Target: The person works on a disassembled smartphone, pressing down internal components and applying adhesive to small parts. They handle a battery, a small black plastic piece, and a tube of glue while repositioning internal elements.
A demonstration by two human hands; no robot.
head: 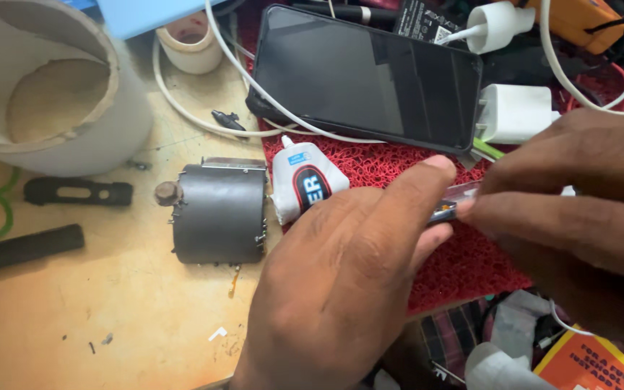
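Both hands meet at centre right of the frame. The left hand (348,274) and right hand (579,195) pinch a small clear part (451,204) between closed fingertips; it lies directly between them, long axis running left to right, mostly hidden, with a dark and orange end showing. Beneath lies a red mat (464,267); left of it, a glue bottle (303,182) and dark cylinder (219,213) on the surface (110,318); a phone (370,76) above.
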